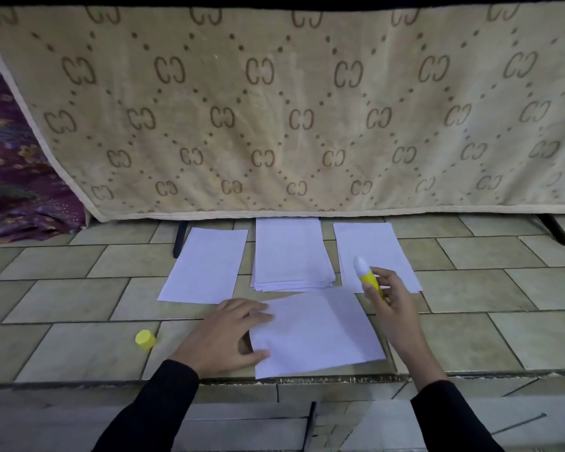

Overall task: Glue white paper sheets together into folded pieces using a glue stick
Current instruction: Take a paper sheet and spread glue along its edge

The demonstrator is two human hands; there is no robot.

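Observation:
A white sheet (320, 331) lies tilted on the tiled floor in front of me. My left hand (225, 334) rests on its left edge, with the fingers on top and the thumb at the lower corner. My right hand (388, 298) grips a yellow glue stick (367, 277) to the right of the sheet, with its white tip pointing up and away. The yellow cap (146, 339) lies on the floor to the left. A stack of white paper (291, 256) sits behind, with a single sheet (207, 265) on its left and another sheet (372, 252) on its right.
A beige patterned blanket (291, 109) hangs across the back, down to the floor. Purple patterned fabric (10, 164) is at the far left. Dark stand legs (555, 228) show under the blanket. A step edge (291, 380) runs across just below the sheet.

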